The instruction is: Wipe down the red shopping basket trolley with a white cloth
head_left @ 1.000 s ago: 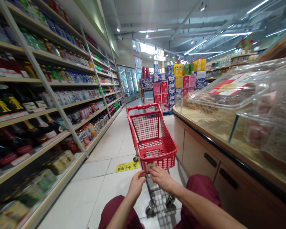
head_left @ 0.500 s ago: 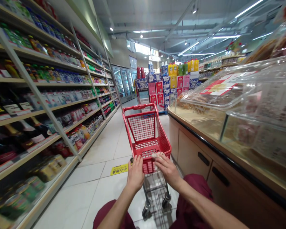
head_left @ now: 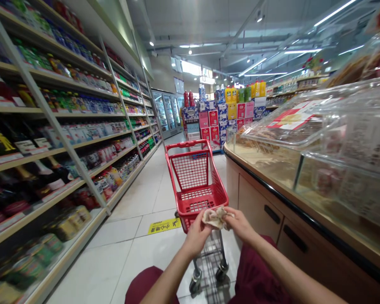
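A crumpled, off-white cloth (head_left: 214,218) is stretched between my two hands, just above the near rim of the red shopping cart (head_left: 198,202). My left hand (head_left: 196,234) pinches its left edge between thumb and fingers. On the other side, my right hand (head_left: 240,223) is closed on the cloth's right end. The cart's basket holds nothing that I can see, and its handle points away from me. Below the basket, the metal lower frame and the wheels (head_left: 195,282) show between my knees.
Shelves (head_left: 98,172) of bottles and cans line the left side. A wooden display counter (head_left: 256,181) with clear plastic food boxes (head_left: 285,120) stands close on the right. Stacked drink cartons (head_left: 213,122) rise beyond the cart. A yellow sticker (head_left: 163,226) marks the tiled floor.
My left hand has left the cart's rim and moved right to grip the cloth. My right hand has lifted the cloth off the rim, bunched between both hands. The view shifted slightly.
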`<act>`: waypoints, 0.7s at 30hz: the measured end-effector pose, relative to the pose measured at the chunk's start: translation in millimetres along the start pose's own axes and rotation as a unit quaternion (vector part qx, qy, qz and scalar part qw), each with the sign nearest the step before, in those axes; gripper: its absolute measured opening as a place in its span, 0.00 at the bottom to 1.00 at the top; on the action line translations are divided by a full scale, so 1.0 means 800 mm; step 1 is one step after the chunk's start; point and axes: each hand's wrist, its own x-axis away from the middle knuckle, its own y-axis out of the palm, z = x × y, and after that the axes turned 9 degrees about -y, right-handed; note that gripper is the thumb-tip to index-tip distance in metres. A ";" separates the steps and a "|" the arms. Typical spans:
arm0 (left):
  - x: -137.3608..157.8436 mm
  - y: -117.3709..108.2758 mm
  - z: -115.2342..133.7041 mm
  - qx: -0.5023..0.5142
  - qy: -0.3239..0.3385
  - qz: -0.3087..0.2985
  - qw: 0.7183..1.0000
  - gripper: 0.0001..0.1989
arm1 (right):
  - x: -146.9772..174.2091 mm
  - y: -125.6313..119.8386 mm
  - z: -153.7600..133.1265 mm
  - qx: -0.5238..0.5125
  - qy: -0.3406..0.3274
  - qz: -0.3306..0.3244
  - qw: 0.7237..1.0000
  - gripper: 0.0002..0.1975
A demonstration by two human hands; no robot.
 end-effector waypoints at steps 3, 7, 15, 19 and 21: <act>0.000 0.014 0.001 0.132 -0.084 -0.011 0.988 0.14 | -0.005 0.016 0.000 -0.070 0.012 0.046 0.996 0.12; 0.002 0.010 -0.003 0.180 -0.082 0.053 0.979 0.13 | -0.011 0.034 0.020 -0.078 0.018 0.176 0.981 0.12; -0.026 -0.021 0.004 0.340 -0.101 0.155 0.922 0.16 | -0.011 0.047 0.015 -0.147 0.084 0.195 0.966 0.23; -0.024 -0.029 0.004 0.365 -0.139 0.121 0.913 0.16 | -0.006 0.056 0.009 -0.137 0.072 0.097 0.983 0.29; -0.014 -0.033 0.005 0.370 -0.160 0.098 0.910 0.15 | -0.004 0.060 0.012 -0.128 0.072 0.048 0.988 0.28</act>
